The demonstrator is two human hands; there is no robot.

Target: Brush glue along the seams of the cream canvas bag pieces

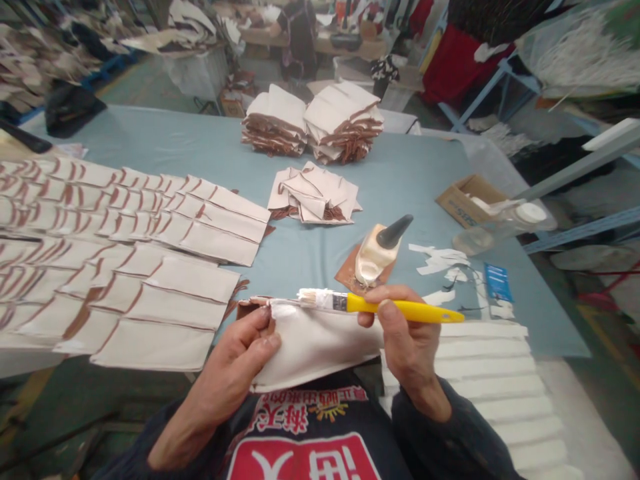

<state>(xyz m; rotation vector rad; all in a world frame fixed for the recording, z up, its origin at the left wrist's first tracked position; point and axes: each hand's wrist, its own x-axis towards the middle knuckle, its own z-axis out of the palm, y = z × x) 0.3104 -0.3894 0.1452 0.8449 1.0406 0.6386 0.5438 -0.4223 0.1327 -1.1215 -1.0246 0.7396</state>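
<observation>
My left hand (235,367) pinches the upper left corner of a cream fabric piece (320,343) that has a brown edge. In my right hand (407,340) is a yellow-handled brush (405,310), held level with its bristles pointing left. White paste coats the bristles, which are over the top edge of the piece. A white smear shows on the piece beside my left fingertips. Just beyond the brush, a cream bottle (377,253) with a dark nozzle stands on a brown patch.
Overlapping cream pieces (165,293) cover the left side. Stacks (343,123) stand at the back, with a loose pile (315,193) nearer. A cardboard box (470,200), clear jar (500,227) and white scraps (440,259) lie right. White strips (490,380) are near my right arm. A person (297,40) is behind.
</observation>
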